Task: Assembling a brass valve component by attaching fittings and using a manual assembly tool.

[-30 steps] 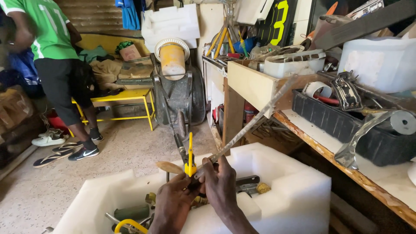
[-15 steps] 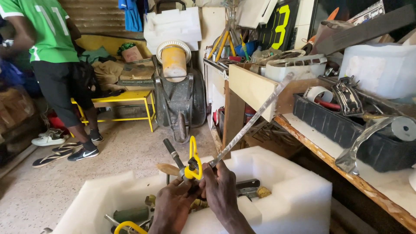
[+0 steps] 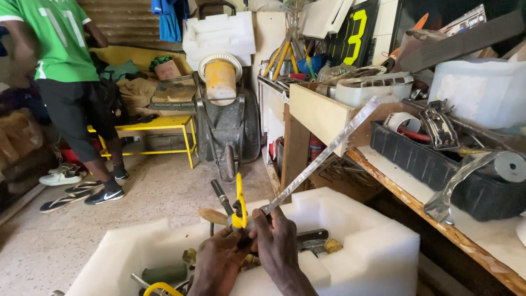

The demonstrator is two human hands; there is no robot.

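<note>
Yellow-handled pliers (image 3: 239, 203), silvery metal strip (image 3: 323, 156), white foam tray (image 3: 350, 241), yellow bench (image 3: 159, 127).

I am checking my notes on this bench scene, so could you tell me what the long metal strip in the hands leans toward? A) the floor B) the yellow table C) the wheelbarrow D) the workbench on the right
D: from the right hand, the metal strip slants up toward the workbench.

Both wrists are cut off by the bottom edge, and the left hand (image 3: 219, 263) and right hand (image 3: 279, 246) hide where the metal strip (image 3: 323, 156) meets the yellow-handled tool (image 3: 239, 205); whether the fingers touch the strip's end cannot be told. The tools in the white foam tray (image 3: 372, 246) lie half covered. The standing person (image 3: 60, 82) is cropped at the top edge.
</note>
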